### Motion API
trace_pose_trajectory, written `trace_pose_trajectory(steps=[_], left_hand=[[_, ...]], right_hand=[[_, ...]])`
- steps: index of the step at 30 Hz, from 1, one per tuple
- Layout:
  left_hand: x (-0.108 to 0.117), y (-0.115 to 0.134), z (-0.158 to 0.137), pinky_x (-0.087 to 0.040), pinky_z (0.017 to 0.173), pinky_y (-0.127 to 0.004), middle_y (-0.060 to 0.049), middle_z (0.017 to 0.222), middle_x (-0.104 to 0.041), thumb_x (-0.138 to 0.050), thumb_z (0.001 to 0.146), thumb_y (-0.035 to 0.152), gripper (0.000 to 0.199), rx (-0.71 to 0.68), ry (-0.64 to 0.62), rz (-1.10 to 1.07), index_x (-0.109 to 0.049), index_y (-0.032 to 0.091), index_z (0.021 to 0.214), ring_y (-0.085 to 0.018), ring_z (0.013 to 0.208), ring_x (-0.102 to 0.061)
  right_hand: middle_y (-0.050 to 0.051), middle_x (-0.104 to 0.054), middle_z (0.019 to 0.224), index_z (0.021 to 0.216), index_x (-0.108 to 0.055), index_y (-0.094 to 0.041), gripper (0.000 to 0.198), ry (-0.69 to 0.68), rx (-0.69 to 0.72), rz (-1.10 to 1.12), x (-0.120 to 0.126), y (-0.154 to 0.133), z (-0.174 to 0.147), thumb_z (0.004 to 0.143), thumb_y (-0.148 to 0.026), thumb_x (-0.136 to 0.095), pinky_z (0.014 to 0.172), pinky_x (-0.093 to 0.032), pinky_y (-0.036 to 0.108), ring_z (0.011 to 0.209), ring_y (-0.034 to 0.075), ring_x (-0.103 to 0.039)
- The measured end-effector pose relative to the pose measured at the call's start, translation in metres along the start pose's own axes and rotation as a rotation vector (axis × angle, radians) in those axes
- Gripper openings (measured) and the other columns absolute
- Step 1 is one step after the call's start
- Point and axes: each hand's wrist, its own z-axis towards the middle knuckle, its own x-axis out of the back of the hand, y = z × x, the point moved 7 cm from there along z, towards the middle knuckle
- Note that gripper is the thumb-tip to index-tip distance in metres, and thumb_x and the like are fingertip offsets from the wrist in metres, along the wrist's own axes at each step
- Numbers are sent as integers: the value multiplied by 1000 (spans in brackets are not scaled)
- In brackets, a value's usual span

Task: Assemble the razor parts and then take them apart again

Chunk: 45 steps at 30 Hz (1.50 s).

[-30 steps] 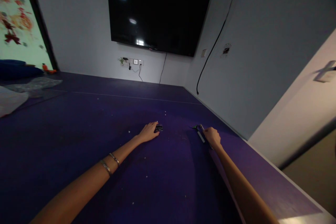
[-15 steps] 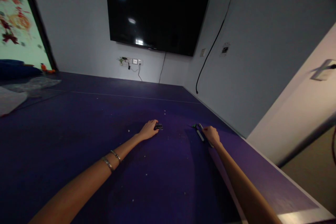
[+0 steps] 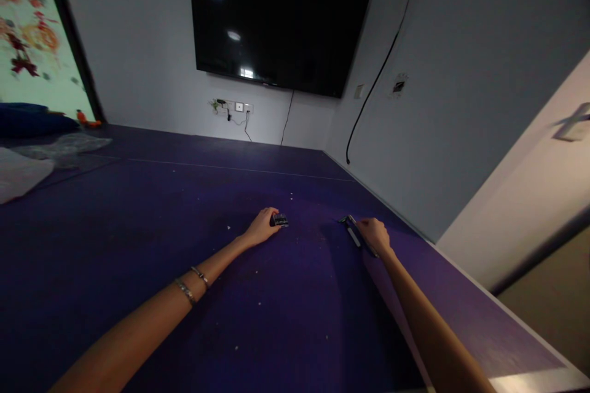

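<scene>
Both my arms stretch far out over a dark purple surface (image 3: 138, 227). My left hand (image 3: 262, 227) rests on it with the fingertips on a small black object (image 3: 279, 219). Two thin bracelets (image 3: 193, 282) circle my left forearm. My right hand (image 3: 377, 235) is closed on a slim dark tool with a pale strip (image 3: 353, 230), which lies flat on the surface and points to the far left. What the small black object is cannot be made out in the dim light.
A large black screen (image 3: 276, 24) hangs on the far wall above wall sockets (image 3: 233, 107). A black cable (image 3: 382, 67) runs down the right wall. Crumpled plastic and cloth (image 3: 27, 163) lie at the far left. The surface's right edge (image 3: 461, 270) is close to my right arm.
Both hands have stayed where they were, with only a slight shift of the view. The small black object under my left fingertips has turned a little.
</scene>
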Motion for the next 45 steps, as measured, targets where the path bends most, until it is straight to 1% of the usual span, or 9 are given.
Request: trace_pose_trajectory(steps=[4,9,13,20,26,31,34,37,45], left_hand=[[2,17,-1,-40,90,-37,-7,104,-55,-61,71,25,34,-68,16,-29,-49,18,102,-20,100,-51],[-2,54,-4,-40,90,-34,-7,104,-54,-62,70,21,38,-183,-9,-40,-48,16,104,-20,100,-50],[-5,74,-9,-40,88,-35,-7,105,-54,-65,69,23,40,-211,-39,-52,-48,17,104,-21,99,-50],[-5,85,-11,-39,93,-38,-9,111,-54,-64,71,27,45,-219,-64,-60,-46,19,111,-23,105,-50],[3,70,-17,-31,102,-40,-10,130,-44,-58,76,41,58,-206,-72,-31,-38,20,126,-24,122,-39],[16,31,-25,-31,103,-40,-10,129,-46,-51,81,41,47,-139,-71,18,-44,20,122,-22,121,-40],[22,8,-27,-33,101,-38,-10,122,-52,-47,83,41,41,-94,-37,39,-48,18,117,-21,116,-45],[22,-6,-27,-35,99,-37,-10,118,-54,-46,84,41,39,-71,-13,52,-50,17,114,-20,113,-47],[17,-1,-28,-36,98,-37,-9,115,-55,-44,84,41,36,-72,-37,50,-52,19,111,-20,111,-48]], right_hand=[[9,-67,96,99,-68,-20,32,62,219,52,15,-42,-6,77,-37,-51,71,-45,25,88,22,-62],[7,-61,109,110,-61,-20,42,-219,693,312,3,-123,-35,69,-24,-62,78,-46,28,83,15,-60],[8,-56,115,121,-52,-21,66,-388,848,329,-2,-162,-71,59,-31,-72,80,-46,33,92,19,-58],[7,-58,102,107,-60,-21,48,-355,996,191,6,-183,-95,63,-34,-72,80,-43,33,91,20,-56],[7,-57,106,118,-54,-22,57,-360,803,153,18,-136,-52,66,-41,-68,77,-44,31,88,19,-56],[7,-62,95,118,-56,-20,59,-416,497,32,35,-50,6,63,-34,-70,72,-45,27,82,19,-58],[6,-64,87,124,-51,-21,65,-521,250,2,31,8,29,62,-30,-69,58,-46,25,68,16,-58],[4,-64,74,129,-44,-21,68,-621,144,3,19,45,36,66,-29,-66,51,-44,24,62,15,-57],[-1,-59,61,131,-41,-25,66,-655,32,55,2,64,39,70,-27,-63,53,-45,27,51,13,-54]])
